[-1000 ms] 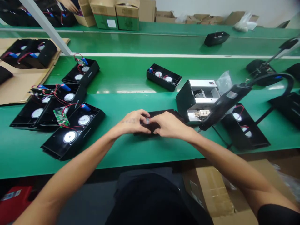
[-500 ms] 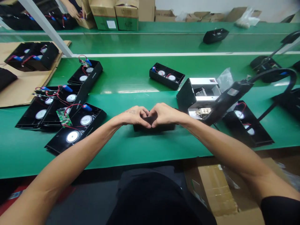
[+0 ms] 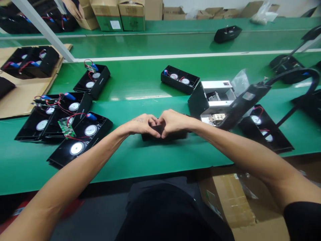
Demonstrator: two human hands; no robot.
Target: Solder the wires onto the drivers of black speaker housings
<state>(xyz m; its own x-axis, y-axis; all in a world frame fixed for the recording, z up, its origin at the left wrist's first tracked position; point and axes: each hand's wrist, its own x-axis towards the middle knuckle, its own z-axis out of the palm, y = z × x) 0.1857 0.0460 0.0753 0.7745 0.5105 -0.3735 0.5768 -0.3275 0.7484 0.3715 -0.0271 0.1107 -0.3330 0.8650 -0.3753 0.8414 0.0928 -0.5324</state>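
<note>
A black speaker case [image 3: 175, 135] rests on the green bench, mostly covered by my hands. My left hand [image 3: 145, 126] is closed over its left part, and my right hand [image 3: 173, 122] grips it farther right. My thumbs meet on the near side, while the other fingertips curl over the far side out of sight. Just right of my right hand stands a black and white machine [image 3: 210, 98] with a metal fixture. To the left lies an open speaker case [image 3: 82, 137] with two round white drivers, a blue battery and a green circuit board [image 3: 66, 128].
Several more open cases sit at left, some on cardboard [image 3: 54, 75]. Another open case [image 3: 180, 79] lies behind my hands. A black lamp arm [image 3: 247, 100] crosses the right side. Cartons [image 3: 107, 15] line the far bench, near another person's hand [image 3: 74, 9]. Below is a cardboard box [image 3: 233, 197].
The camera view has shifted slightly. My hands keep the same hold on the black case, which stays in about the same place. At the far left, the other person's hand has moved a little.
</note>
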